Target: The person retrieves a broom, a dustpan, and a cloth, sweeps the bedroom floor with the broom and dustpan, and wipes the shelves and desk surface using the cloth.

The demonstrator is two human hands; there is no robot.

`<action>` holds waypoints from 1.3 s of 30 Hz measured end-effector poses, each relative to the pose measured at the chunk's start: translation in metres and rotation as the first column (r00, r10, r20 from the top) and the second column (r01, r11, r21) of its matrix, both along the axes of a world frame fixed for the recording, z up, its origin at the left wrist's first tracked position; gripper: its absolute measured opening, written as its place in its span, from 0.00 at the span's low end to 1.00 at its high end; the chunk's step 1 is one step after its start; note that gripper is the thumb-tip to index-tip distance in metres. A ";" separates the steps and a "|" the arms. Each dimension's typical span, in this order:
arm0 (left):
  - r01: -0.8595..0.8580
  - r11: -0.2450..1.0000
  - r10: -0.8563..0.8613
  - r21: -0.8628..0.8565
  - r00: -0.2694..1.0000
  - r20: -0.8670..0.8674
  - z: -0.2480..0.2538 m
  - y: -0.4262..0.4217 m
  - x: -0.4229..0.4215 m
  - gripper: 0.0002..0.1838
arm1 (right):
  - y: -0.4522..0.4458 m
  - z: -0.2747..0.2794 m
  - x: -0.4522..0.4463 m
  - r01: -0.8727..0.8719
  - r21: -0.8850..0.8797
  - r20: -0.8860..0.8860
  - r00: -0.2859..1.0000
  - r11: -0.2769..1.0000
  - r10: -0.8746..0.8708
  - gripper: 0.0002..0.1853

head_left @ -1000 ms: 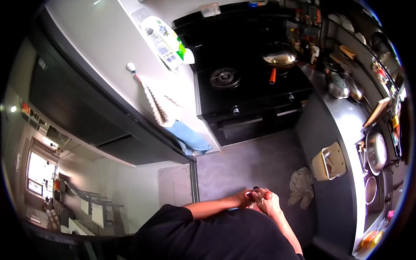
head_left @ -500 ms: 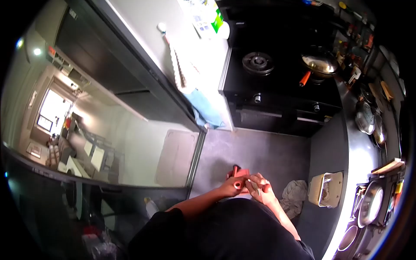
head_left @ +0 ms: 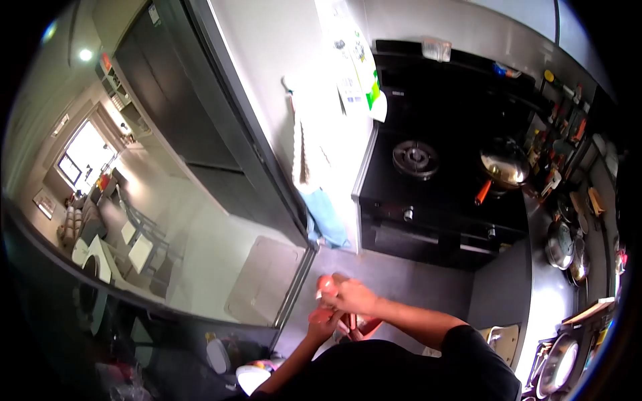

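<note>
Low in front of my body, my left hand is closed at an orange-red, rounded thing. My right hand reaches across just above it, fingers curled. A second orange-red rounded part shows at the right fingertips, with a small pale bit below it. I cannot tell whether the two red parts belong to one piece, nor what kind of thing it is. Beneath the hands, a red container shows in part, its lower side hidden by my dark shirt.
Ahead stands a black gas stove with a lidded, orange-handled pan. A counter with pots runs along the right, a cream bin below it. A blue cloth hangs left of the stove, beside the doorway's dark frame.
My view has tilted up and swung, so the stove sits lower. My right hand has moved from beside my left hand to above and across it. The hands now appear further left.
</note>
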State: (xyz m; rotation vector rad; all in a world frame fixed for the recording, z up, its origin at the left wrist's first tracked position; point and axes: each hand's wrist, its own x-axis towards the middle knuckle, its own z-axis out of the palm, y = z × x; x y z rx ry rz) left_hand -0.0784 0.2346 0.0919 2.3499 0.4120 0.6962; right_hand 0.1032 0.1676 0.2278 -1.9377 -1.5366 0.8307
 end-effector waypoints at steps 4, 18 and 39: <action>-0.198 0.907 0.197 -0.372 0.980 -0.042 -0.022 0.057 0.001 0.12 | 0.065 -0.023 -0.013 -0.176 0.158 -0.009 0.984 0.972 0.179 0.25; -0.262 0.836 0.341 -0.481 0.936 0.083 0.027 0.127 0.033 0.08 | 0.251 0.290 0.380 0.118 0.770 0.574 0.301 0.627 -0.762 0.28; -0.388 0.553 0.588 -0.737 0.809 0.016 -0.003 0.161 0.043 0.06 | 0.259 0.253 0.423 -0.255 0.967 0.159 0.629 -0.008 -0.761 0.19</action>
